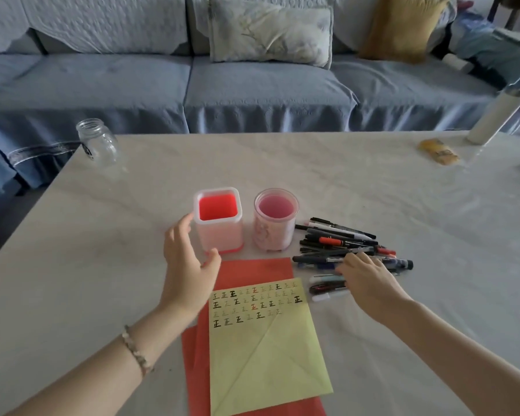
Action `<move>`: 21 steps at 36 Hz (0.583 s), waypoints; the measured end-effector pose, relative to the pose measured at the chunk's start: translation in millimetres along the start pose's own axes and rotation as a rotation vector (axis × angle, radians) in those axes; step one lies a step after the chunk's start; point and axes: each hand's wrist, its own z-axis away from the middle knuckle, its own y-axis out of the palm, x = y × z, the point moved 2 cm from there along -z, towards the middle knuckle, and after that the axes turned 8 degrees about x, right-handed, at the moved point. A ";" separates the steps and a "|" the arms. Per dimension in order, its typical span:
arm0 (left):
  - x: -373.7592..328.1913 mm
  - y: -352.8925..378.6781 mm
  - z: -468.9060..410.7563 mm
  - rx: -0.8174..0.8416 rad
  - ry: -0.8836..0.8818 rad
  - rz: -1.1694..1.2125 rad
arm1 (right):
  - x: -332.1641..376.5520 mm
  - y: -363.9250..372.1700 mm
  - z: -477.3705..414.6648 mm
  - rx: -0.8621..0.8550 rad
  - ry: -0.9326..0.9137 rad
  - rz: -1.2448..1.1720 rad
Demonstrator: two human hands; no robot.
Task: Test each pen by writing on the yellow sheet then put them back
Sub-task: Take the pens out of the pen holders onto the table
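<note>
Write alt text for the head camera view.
A person's right hand rests on a pile of pens, while the left hand is beside an empty square pen holder. A yellow sheet with rows of test marks lies between the arms.

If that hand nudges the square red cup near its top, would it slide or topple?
Probably light: the square cup looks empty, with the pens heaped on the table. Taller than wide, it may well tip if the left hand pushes high. Its plastic walls look stiff, likely not fragile.
</note>
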 end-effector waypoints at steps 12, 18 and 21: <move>-56.5 31.1 32.3 0.425 0.310 -0.038 | 20.3 -26.8 28.7 -0.347 -0.103 -0.276; -72.3 38.4 42.5 0.508 0.566 -0.212 | 47.1 -73.0 61.0 -0.367 -0.290 -0.574; -73.6 33.7 46.9 0.508 0.581 -0.196 | 53.0 -93.9 66.6 -0.276 -0.189 -0.856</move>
